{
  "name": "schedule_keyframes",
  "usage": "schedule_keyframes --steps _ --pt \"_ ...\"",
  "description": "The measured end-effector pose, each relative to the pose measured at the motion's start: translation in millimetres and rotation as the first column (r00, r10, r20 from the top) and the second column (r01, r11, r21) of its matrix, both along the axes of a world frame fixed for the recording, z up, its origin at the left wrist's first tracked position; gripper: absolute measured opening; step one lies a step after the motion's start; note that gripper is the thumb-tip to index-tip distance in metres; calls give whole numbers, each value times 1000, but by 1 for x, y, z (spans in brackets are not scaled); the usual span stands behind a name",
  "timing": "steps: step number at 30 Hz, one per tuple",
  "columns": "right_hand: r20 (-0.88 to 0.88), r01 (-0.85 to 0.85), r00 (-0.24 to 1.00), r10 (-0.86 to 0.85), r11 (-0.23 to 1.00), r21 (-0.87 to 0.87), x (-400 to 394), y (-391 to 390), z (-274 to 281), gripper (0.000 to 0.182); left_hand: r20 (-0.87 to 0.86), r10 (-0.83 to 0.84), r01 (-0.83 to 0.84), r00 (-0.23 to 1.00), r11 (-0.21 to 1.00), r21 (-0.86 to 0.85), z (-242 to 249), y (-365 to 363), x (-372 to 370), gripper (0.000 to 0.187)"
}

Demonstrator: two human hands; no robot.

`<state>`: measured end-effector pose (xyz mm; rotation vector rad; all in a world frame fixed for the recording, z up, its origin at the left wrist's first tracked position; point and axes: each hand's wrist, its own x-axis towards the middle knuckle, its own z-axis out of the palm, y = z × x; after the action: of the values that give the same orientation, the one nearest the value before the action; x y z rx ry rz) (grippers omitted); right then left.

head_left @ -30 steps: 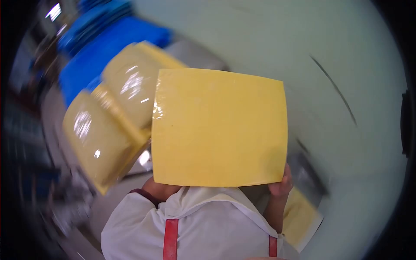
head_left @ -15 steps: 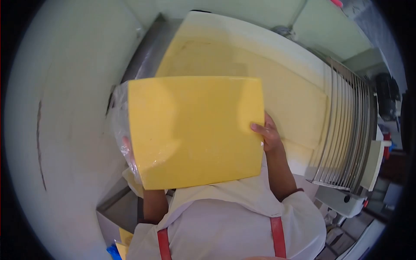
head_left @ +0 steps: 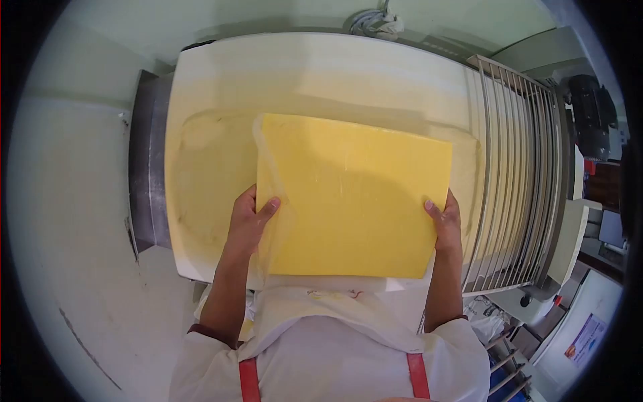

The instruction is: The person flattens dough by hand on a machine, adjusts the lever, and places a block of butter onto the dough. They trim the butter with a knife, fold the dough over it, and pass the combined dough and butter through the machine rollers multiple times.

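A flat, rectangular yellow slab (head_left: 355, 201), which looks like a sheet of pastry butter, is held out level above a white belt. My left hand (head_left: 251, 218) grips its left edge, thumb on top and fingers underneath. Clear plastic film (head_left: 271, 174) lies along that left side and hangs down near the wrist. On the right edge, my right hand (head_left: 445, 218) pinches the slab the same way, its thumb on the upper face. The fingers of both hands are partly hidden below the slab.
The white belt (head_left: 221, 74), stained yellow, spreads under and behind the slab. A metal bar guard (head_left: 516, 167) stands at its right, with a black motor (head_left: 593, 117) beyond. A steel end plate (head_left: 149, 161) borders the left. Coiled cable (head_left: 375, 23) hangs at the back wall.
The butter sheet has moved right and away from my body as the view turned. My left hand, mostly hidden behind it before, now shows its thumb on top. Both hands still hold it.
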<state>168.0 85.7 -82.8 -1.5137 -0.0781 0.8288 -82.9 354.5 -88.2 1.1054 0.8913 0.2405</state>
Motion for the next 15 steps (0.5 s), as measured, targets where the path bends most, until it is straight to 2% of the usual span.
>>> schedule_keyframes --steps 3,5,9,10,12,13,14,15 --pt "6 -9 1000 10 998 -57 25 17 -4 56 -30 40 -41 999 998 -37 -8 8 20 28" --pt "24 -25 999 29 987 -160 33 25 -13 56 -101 87 -92 991 995 -46 -14 8 27 30" --pt "88 -26 995 50 965 -260 36 29 -23 57 -185 175 -172 967 985 30 -26 3 24 31" --pt "115 -37 991 66 970 -241 38 24 -31 68 -159 183 -178 970 983 46 -28 2 24 31" --pt "91 4 996 18 970 -244 33 23 -31 77 -96 190 -182 977 980 82 -28 3 25 32" --pt "86 33 996 -12 969 -247 33 25 -29 81 -138 191 -181 972 980 80 -27 5 25 33" --pt "120 90 990 -70 980 -176 32 36 -28 97 -176 189 -179 966 981 75 -26 6 25 33" --pt "133 99 988 -78 982 -160 31 40 -29 96 -212 184 -173 960 983 66 -25 6 24 34"
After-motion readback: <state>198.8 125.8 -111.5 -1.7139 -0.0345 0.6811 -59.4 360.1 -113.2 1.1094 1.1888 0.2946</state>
